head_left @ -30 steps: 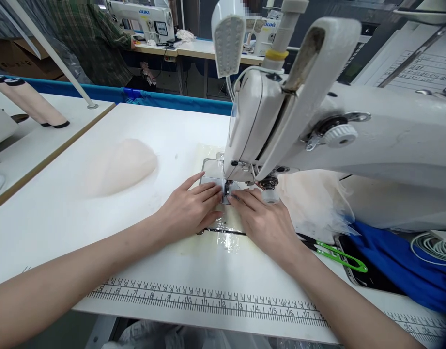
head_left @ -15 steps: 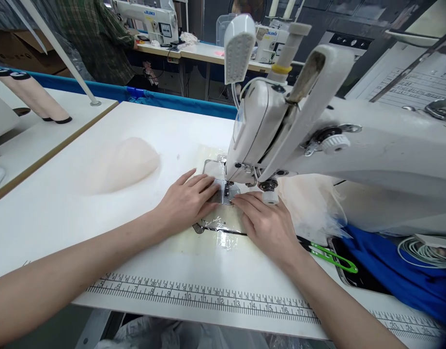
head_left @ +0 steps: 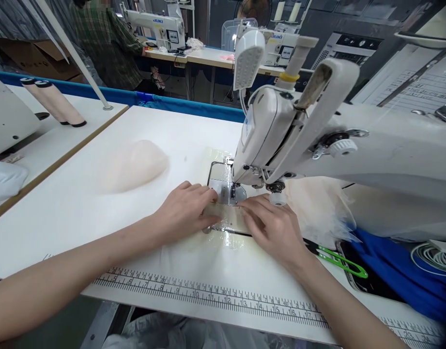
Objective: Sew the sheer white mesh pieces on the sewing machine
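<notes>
My left hand (head_left: 188,208) rests left of the presser foot (head_left: 233,190), its fingers curled in and the thumb stretched along below them. Whatever lies under those fingers is too sheer or hidden to make out. On the other side, my right hand (head_left: 275,225) has its fingertips drawn together at the edge of the metal needle plate (head_left: 219,186). I cannot make out what is between them. Both hands are under the head of a white sewing machine (head_left: 262,135). A pale, sheer cup-shaped fabric piece (head_left: 145,162) lies to the left on the table.
Sheer peach fabric (head_left: 313,206) is heaped behind my right hand. Green-handled snips (head_left: 344,261), a dark phone (head_left: 371,278) and blue cloth (head_left: 400,271) lie at the right. A printed ruler (head_left: 211,293) runs along the front edge. Thread cones (head_left: 65,106) stand left; a person (head_left: 104,48) works beyond.
My left fingers, stretched flat beside the presser foot before, are now curled and drawn back slightly. My right hand's fingers have bent more. The whole view has shifted a little.
</notes>
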Demonstrator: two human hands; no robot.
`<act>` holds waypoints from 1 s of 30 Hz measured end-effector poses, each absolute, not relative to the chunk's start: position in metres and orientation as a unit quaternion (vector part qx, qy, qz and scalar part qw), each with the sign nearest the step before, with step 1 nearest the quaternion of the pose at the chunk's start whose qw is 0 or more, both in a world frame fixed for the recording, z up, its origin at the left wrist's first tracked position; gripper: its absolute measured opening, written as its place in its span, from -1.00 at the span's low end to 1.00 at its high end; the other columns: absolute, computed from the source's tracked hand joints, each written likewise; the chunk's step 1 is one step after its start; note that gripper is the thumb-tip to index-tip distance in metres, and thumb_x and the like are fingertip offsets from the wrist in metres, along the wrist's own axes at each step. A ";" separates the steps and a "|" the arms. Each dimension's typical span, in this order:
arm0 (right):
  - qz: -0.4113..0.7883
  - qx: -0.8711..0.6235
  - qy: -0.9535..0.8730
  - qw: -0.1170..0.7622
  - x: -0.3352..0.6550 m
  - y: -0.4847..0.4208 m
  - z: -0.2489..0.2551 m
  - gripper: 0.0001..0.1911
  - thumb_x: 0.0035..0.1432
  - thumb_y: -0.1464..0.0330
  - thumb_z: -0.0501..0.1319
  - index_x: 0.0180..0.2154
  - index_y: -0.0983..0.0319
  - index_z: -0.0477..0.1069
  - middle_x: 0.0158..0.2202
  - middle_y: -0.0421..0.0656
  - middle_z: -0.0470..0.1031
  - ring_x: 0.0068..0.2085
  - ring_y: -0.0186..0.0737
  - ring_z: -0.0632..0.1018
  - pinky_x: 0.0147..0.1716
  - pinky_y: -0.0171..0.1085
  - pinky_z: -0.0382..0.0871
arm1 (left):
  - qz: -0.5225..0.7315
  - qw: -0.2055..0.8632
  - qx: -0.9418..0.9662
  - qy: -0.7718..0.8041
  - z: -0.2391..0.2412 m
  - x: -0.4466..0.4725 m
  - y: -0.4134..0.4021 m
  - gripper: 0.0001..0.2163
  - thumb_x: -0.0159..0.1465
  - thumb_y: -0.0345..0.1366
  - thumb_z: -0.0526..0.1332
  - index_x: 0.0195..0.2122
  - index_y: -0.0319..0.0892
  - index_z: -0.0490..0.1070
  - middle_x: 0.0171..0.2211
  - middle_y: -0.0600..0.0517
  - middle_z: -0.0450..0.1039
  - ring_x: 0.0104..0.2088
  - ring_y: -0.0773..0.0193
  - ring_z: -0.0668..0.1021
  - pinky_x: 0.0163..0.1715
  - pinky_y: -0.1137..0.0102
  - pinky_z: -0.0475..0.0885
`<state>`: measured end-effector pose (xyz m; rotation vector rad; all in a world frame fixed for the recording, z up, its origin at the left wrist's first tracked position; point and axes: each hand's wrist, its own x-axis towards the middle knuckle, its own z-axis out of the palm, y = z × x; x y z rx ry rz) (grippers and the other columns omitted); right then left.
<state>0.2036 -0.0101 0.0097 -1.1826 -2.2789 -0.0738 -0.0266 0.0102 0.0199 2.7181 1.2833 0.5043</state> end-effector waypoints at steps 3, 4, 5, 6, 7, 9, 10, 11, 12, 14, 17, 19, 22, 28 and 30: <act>0.066 -0.449 -0.847 0.277 0.200 -0.013 0.014 -0.78 0.24 0.26 0.20 -0.18 0.24 0.52 -0.23 -0.09 0.59 -0.28 -0.15 0.55 -0.28 -0.18 0.36 | 0.202 0.197 0.862 0.422 0.023 -0.024 0.011 -0.84 0.31 -0.21 0.14 -0.38 -0.15 0.36 -0.55 0.16 0.42 -0.53 0.36 0.47 -0.27 0.30 0.40; 0.103 -0.449 -0.844 0.273 0.198 -0.014 0.015 -0.75 0.21 0.21 0.24 -0.17 0.23 0.51 -0.22 -0.09 0.58 -0.29 -0.16 0.54 -0.26 -0.17 0.36 | 0.229 0.258 0.839 0.421 0.026 -0.022 0.010 -0.83 0.32 -0.21 0.12 -0.39 -0.15 0.34 -0.53 0.15 0.42 -0.52 0.36 0.46 -0.34 0.34 0.40; 0.142 -0.451 -0.839 0.270 0.197 -0.015 0.017 -0.73 0.17 0.18 0.27 -0.18 0.22 0.51 -0.22 -0.11 0.56 -0.31 -0.18 0.52 -0.26 -0.18 0.36 | 0.255 0.317 0.812 0.419 0.028 -0.020 0.010 -0.82 0.33 -0.20 0.11 -0.39 -0.15 0.32 -0.51 0.12 0.43 -0.51 0.36 0.46 -0.41 0.38 0.39; 0.183 -0.453 -0.831 0.267 0.195 -0.017 0.018 -0.74 0.15 0.17 0.29 -0.22 0.21 0.51 -0.25 -0.13 0.55 -0.35 -0.22 0.50 -0.30 -0.20 0.36 | 0.273 0.374 0.784 0.414 0.031 -0.018 0.009 -0.81 0.33 -0.19 0.10 -0.38 -0.15 0.30 -0.48 0.10 0.42 -0.49 0.36 0.46 -0.48 0.42 0.38; 0.224 -0.456 -0.820 0.265 0.194 -0.018 0.019 -0.77 0.15 0.17 0.29 -0.26 0.20 0.51 -0.31 -0.16 0.53 -0.40 -0.26 0.46 -0.35 -0.24 0.34 | 0.283 0.424 0.758 0.406 0.033 -0.017 0.008 -0.82 0.34 -0.19 0.09 -0.37 -0.15 0.27 -0.48 0.09 0.42 -0.50 0.37 0.46 -0.53 0.44 0.37; 0.298 -0.464 -0.791 0.265 0.193 -0.018 0.021 -0.81 0.18 0.21 0.25 -0.37 0.19 0.50 -0.45 -0.23 0.45 -0.48 -0.32 0.38 -0.48 -0.31 0.26 | 0.288 0.495 0.723 0.387 0.035 -0.016 0.009 -0.83 0.35 -0.21 0.06 -0.35 -0.14 0.23 -0.49 0.10 0.40 -0.53 0.40 0.44 -0.55 0.46 0.39; 0.327 -0.471 -0.775 0.266 0.193 -0.018 0.022 -0.80 0.20 0.23 0.23 -0.40 0.20 0.50 -0.51 -0.26 0.40 -0.51 -0.34 0.33 -0.52 -0.33 0.21 | 0.283 0.513 0.717 0.378 0.035 -0.017 0.010 -0.84 0.35 -0.21 0.06 -0.34 -0.14 0.23 -0.49 0.09 0.40 -0.54 0.41 0.44 -0.55 0.47 0.40; 0.350 -0.479 -0.760 0.267 0.194 -0.018 0.023 -0.79 0.20 0.24 0.22 -0.42 0.20 0.50 -0.55 -0.27 0.36 -0.53 -0.35 0.30 -0.54 -0.34 0.17 | 0.273 0.522 0.718 0.371 0.035 -0.019 0.011 -0.84 0.35 -0.19 0.08 -0.33 -0.14 0.25 -0.48 0.09 0.42 -0.53 0.41 0.45 -0.54 0.47 0.41; 0.370 -0.486 -0.746 0.266 0.196 -0.016 0.024 -0.79 0.19 0.25 0.22 -0.42 0.21 0.51 -0.57 -0.28 0.34 -0.53 -0.36 0.28 -0.55 -0.34 0.14 | 0.258 0.525 0.723 0.368 0.035 -0.022 0.013 -0.84 0.33 -0.18 0.11 -0.31 -0.15 0.27 -0.45 0.07 0.44 -0.50 0.40 0.48 -0.53 0.47 0.42; 0.409 -0.499 -0.723 0.247 0.203 -0.013 0.030 -0.79 0.15 0.24 0.24 -0.43 0.22 0.51 -0.57 -0.28 0.34 -0.54 -0.38 0.25 -0.58 -0.35 0.10 | 0.215 0.526 0.735 0.371 0.036 -0.030 0.018 -0.84 0.27 -0.19 0.21 -0.27 -0.17 0.33 -0.37 0.03 0.49 -0.41 0.35 0.53 -0.46 0.44 0.46; 0.467 -0.501 -0.708 0.176 0.218 -0.008 0.042 -0.78 0.13 0.21 0.26 -0.45 0.22 0.51 -0.59 -0.30 0.30 -0.58 -0.42 0.18 -0.61 -0.37 0.02 | 0.141 0.561 0.725 0.373 0.041 -0.043 0.027 -0.81 0.20 -0.28 0.28 -0.18 -0.17 0.38 -0.27 0.00 0.53 -0.29 0.28 0.58 -0.32 0.39 0.50; 0.505 -0.490 -0.706 0.085 0.229 -0.005 0.050 -0.76 0.12 0.19 0.26 -0.45 0.22 0.51 -0.60 -0.31 0.29 -0.59 -0.44 0.16 -0.63 -0.37 0.00 | 0.117 0.578 0.712 0.381 0.043 -0.047 0.031 -0.78 0.17 -0.33 0.29 -0.15 -0.17 0.40 -0.29 0.02 0.54 -0.29 0.29 0.58 -0.28 0.38 0.49; 0.512 -0.481 -0.712 -0.020 0.240 -0.004 0.058 -0.73 0.10 0.14 0.28 -0.43 0.21 0.53 -0.56 -0.27 0.34 -0.57 -0.43 0.20 -0.61 -0.38 0.04 | 0.148 0.589 0.693 0.388 0.042 -0.042 0.029 -0.77 0.14 -0.36 0.32 -0.16 -0.18 0.40 -0.32 0.05 0.52 -0.33 0.33 0.56 -0.30 0.41 0.46; 0.457 -0.539 -0.701 0.096 0.223 -0.016 0.061 -0.51 0.08 0.09 0.30 0.01 0.15 0.44 -0.56 -0.30 0.36 -0.63 -0.44 0.19 -0.67 -0.40 0.07 | 0.218 0.552 0.731 0.336 0.038 -0.014 -0.002 -0.82 0.18 -0.43 0.26 -0.18 -0.17 0.39 -0.33 0.06 0.51 -0.33 0.35 0.54 -0.36 0.46 0.40; 0.521 -0.486 -0.701 0.038 0.218 -0.020 0.060 -0.68 0.12 0.15 0.27 -0.15 0.18 0.51 -0.51 -0.25 0.45 -0.64 -0.47 0.24 -0.71 -0.43 0.08 | 0.212 0.536 0.749 0.327 0.041 -0.010 -0.009 -0.83 0.19 -0.43 0.25 -0.18 -0.16 0.40 -0.34 0.07 0.52 -0.35 0.37 0.54 -0.37 0.47 0.39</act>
